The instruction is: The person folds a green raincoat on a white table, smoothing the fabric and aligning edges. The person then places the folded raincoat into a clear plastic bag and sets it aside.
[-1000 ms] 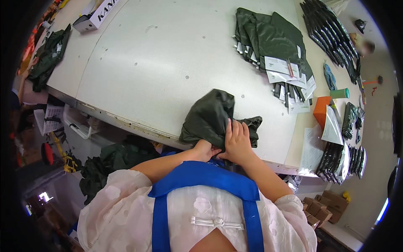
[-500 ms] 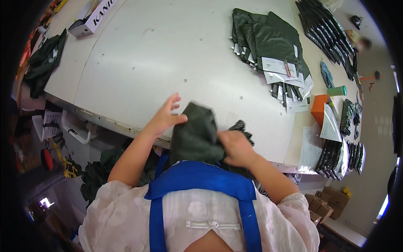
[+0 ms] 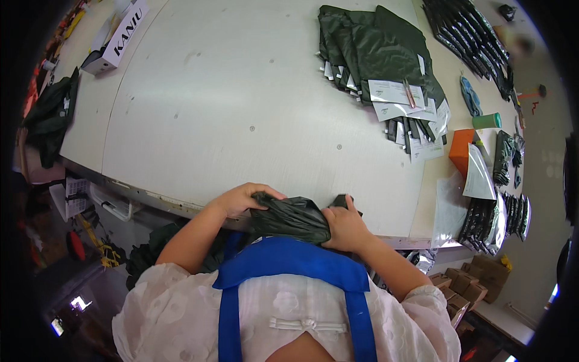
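A dark green garment (image 3: pixel 289 220) is bunched at the table's near edge, against my blue apron. My left hand (image 3: pixel 248 200) pinches its upper left part between thumb and fingers. At its right side my right hand (image 3: pixel 347 228) grips the fabric with the thumb raised, and a small dark fold sticks out beyond the thumb. The garment's lower part is hidden behind the apron. Farther off to the right lies a pile of folded dark green garments (image 3: pixel 386 48) with white tags. Small reddish thread snips (image 3: pixel 410 95) rest on the tags.
Bagged black packages (image 3: pixel 467 42) lie at the far right, nearer a blue cloth (image 3: pixel 470 96), a green cylinder (image 3: pixel 487 120) and an orange box (image 3: pixel 461 148). On the left are a white box (image 3: pixel 123 39) and another dark garment (image 3: pixel 51 114). Cardboard boxes (image 3: pixel 464 283) stand lower right.
My left hand has come down toward me and closed on the garment, having been spread beside it. The garment has dropped lower and crumpled. My right hand has shifted slightly nearer me.
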Action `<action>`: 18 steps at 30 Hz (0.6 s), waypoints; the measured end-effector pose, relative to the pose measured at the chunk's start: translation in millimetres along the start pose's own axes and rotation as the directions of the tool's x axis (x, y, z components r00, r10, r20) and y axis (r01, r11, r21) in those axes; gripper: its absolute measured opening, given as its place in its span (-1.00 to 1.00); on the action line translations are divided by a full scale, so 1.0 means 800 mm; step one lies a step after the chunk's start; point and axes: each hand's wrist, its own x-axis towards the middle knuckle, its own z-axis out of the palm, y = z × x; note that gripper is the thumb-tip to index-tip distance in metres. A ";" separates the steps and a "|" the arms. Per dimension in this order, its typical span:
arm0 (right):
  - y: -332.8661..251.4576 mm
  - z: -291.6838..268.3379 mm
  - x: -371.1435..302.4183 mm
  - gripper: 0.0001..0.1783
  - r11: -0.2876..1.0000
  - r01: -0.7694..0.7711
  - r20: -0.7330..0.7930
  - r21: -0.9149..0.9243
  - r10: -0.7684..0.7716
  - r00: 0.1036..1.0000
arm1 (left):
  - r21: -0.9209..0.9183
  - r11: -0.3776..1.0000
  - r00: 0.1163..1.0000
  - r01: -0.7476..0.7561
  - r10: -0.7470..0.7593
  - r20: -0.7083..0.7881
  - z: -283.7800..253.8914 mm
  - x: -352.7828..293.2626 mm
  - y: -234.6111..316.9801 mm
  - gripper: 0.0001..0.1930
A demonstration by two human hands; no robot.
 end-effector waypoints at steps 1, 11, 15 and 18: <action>0.006 0.003 0.001 -0.26 0.999 -0.029 0.038 0.033 0.028 0.999 | 0.150 0.987 0.997 0.054 -0.063 0.051 -0.013 0.021 0.018 -0.51; 0.055 0.015 -0.024 -0.32 0.963 -0.208 -0.201 0.170 0.241 0.949 | 0.409 0.903 0.595 -0.132 0.402 -0.696 -0.155 0.388 0.206 -0.35; 0.061 0.010 -0.021 -0.34 0.932 -0.271 -0.227 0.240 0.326 0.918 | 0.361 0.932 0.534 -0.037 0.324 -0.781 -0.157 0.457 0.245 -0.52; 0.065 0.013 -0.018 -0.34 0.917 -0.298 -0.233 0.267 0.361 0.903 | 0.526 0.850 0.570 0.018 0.423 -0.704 -0.162 0.459 0.254 -0.77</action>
